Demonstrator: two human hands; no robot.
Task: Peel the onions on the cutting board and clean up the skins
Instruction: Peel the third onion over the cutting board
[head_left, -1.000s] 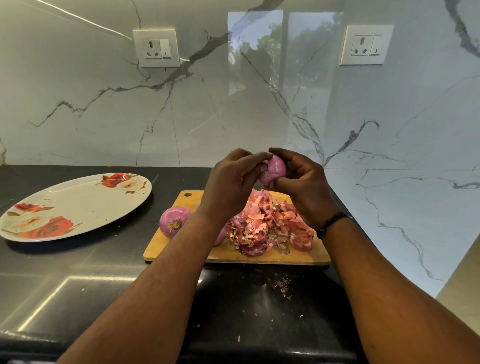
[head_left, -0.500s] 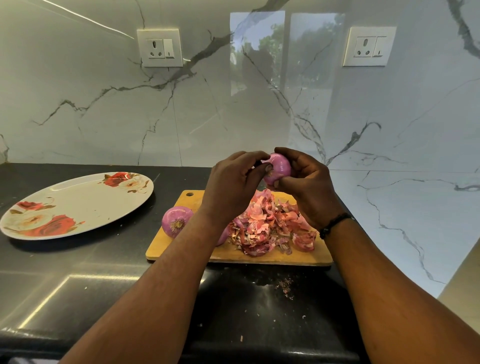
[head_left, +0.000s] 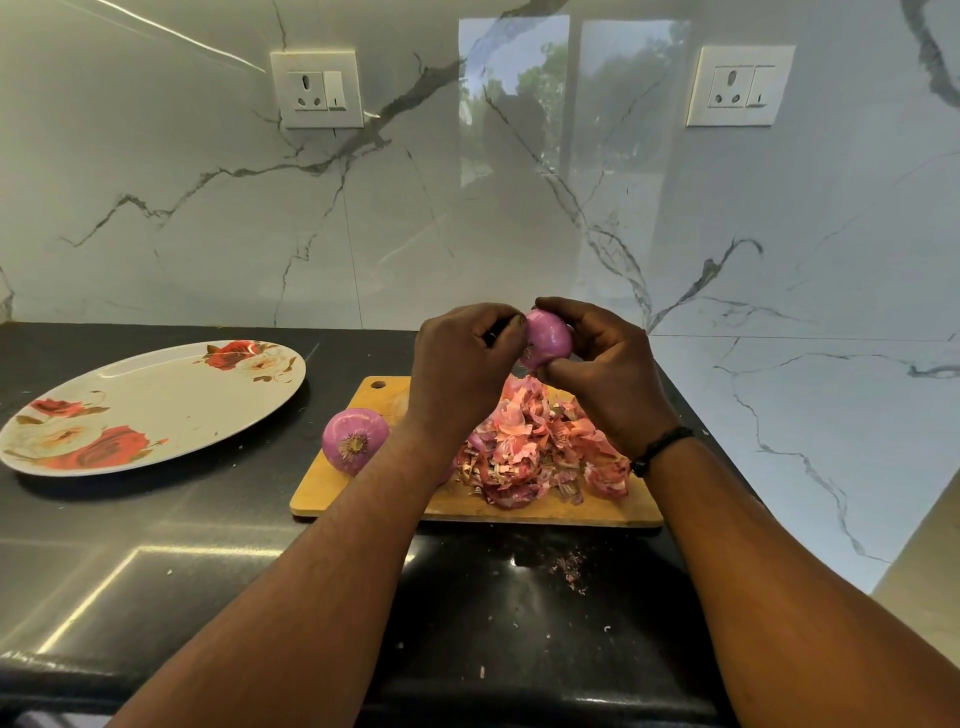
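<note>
- Peeling well under way, by the look of it: large heap of pink and red onion skins (head_left: 540, 449) piled on the right half of the wooden cutting board (head_left: 363, 493).
- One peeled purple onion (head_left: 355, 440) resting at the board's left edge, root end facing the camera; hint of another behind the left forearm, too hidden to be sure.
- Third onion, the small onion (head_left: 546, 339), held up in the air above the skin heap, between both hands, smooth and glossy, seemingly nearly bare.
- Right hand (head_left: 605, 371) cupped round the small onion from the right and below, fingers curled over its top and thumb under it, holding it firm.
- Left hand (head_left: 462, 364) curled, thumb and fingertips drawn together at the onion's left side, touching it there; likely pinching a last strip of skin, though the strip itself too small to make out.
- Dark band round the right wrist.
- Floral plate (head_left: 156, 405) lying to the left of the board on the black counter (head_left: 156, 561), well apart from the hands, nothing on it.
- Small crumbs of skin (head_left: 569, 569) scattered on the counter just in front of the board.
- Left to do, as judged: finishing this onion, setting it down, then gathering the heap and stray crumbs; clean-up not yet begun.
</note>
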